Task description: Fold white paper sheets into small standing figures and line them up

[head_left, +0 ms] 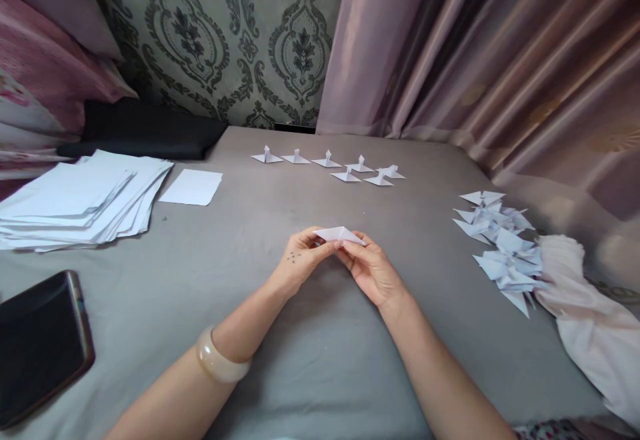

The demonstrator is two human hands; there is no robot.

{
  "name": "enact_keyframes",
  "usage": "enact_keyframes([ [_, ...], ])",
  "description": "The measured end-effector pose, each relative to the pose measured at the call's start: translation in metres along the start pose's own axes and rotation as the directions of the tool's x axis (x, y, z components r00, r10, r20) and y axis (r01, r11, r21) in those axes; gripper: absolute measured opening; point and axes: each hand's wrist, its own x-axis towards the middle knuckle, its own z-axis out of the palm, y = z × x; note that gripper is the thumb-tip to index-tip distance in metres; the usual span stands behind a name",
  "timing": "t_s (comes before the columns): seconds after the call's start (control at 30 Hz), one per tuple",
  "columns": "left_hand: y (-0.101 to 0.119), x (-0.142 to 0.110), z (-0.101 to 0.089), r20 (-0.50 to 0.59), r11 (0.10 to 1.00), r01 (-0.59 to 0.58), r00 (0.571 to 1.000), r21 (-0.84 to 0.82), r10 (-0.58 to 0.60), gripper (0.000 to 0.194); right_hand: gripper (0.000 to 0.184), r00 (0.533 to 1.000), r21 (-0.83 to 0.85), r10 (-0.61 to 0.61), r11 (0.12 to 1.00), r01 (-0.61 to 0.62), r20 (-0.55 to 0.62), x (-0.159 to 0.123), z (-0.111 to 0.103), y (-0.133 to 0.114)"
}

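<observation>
Both hands hold one small piece of folded white paper [340,233] above the middle of the grey-covered table [280,333]. My left hand [306,257] pinches its left part, thumb in front and fingers behind. On the other side, my right hand [373,270] grips the right part, its thumb close to the left thumb. The paper is long and pointed at its left end, with a raised ridge near the centre. Fingers hide its lower edge. Beyond the hands, several small folded paper figures [327,159] stand in two loose rows.
Stacked white sheets [75,200] lie at the left, beside a separate square of paper [193,187]. A dark phone-like device [43,347] is at the near left. Folded paper pieces [505,247] are heaped at the right by a pale cloth [575,307]. Curtains [440,47] hang behind.
</observation>
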Motion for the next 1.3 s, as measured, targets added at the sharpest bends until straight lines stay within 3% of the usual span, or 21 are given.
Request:
enact_keyframes([
  [0.07, 0.0, -0.001, -0.002, -0.032, 0.973, -0.132, 0.99, 0.187, 0.141, 0.013, 0.029, 0.995, -0.153, -0.095, 0.984, 0.092, -0.011, 0.0, 0.0, 0.002],
  [0.13, 0.001, -0.002, -0.005, -0.016, 0.827, -0.318, 0.93, 0.464, 0.366, 0.009, 0.028, 0.943, -0.416, -0.334, 0.857, 0.304, 0.001, -0.002, 0.0, 0.002],
  [0.17, 0.001, -0.002, -0.007, 0.03, 0.697, -0.4, 0.878, 0.595, 0.478, 0.008, 0.029, 0.88, -0.555, -0.472, 0.722, 0.413, 0.042, -0.002, 0.0, 0.002],
  [0.23, 0.001, -0.004, -0.01, 0.173, 0.393, -0.506, 0.754, 0.768, 0.634, 0.008, 0.029, 0.719, -0.755, -0.671, 0.373, 0.539, 0.182, -0.004, 0.0, 0.001],
  [0.3, 0.002, -0.005, -0.013, 0.331, 0.121, -0.544, 0.655, 0.83, 0.679, 0.01, 0.026, 0.586, -0.823, -0.74, 0.08, 0.562, 0.329, -0.006, 0.0, 0.0],
  [0.37, 0.002, -0.006, -0.014, 0.434, -0.063, -0.537, 0.602, 0.841, 0.67, 0.012, 0.021, 0.508, -0.825, -0.744, -0.102, 0.556, 0.434, -0.006, -0.001, 0.001],
  [0.47, 0.002, -0.007, -0.013, 0.48, -0.187, -0.481, 0.61, 0.857, 0.631, 0.015, 0.018, 0.478, -0.809, -0.691, -0.277, 0.518, 0.543, -0.006, -0.003, 0.003],
  [0.57, 0.0, -0.007, -0.011, 0.5, -0.207, -0.469, 0.678, 0.859, 0.539, 0.016, 0.018, 0.552, -0.808, -0.592, -0.38, 0.451, 0.587, -0.005, -0.006, 0.005],
  [0.7, -0.006, -0.006, -0.013, 0.493, -0.134, -0.478, 0.798, 0.868, 0.348, 0.018, 0.019, 0.727, -0.827, -0.411, -0.392, 0.403, 0.549, -0.006, -0.009, 0.007],
  [0.83, -0.009, -0.004, -0.019, 0.398, 0.059, -0.425, 0.881, 0.903, 0.255, 0.018, 0.02, 0.828, -0.878, -0.311, -0.278, 0.39, 0.467, -0.007, -0.012, 0.005],
  [1.07, -0.005, 0.002, -0.031, 0.255, 0.425, -0.299, 0.954, 0.855, 0.158, 0.011, 0.018, 0.876, -0.924, -0.3, -0.061, 0.377, 0.378, -0.002, -0.016, 0.002],
  [1.3, -0.004, 0.002, -0.024, 0.104, 0.482, -0.157, 0.985, 0.862, 0.136, 0.014, 0.022, 0.916, -0.928, -0.259, 0.136, 0.348, 0.306, 0.006, -0.019, -0.002],
])
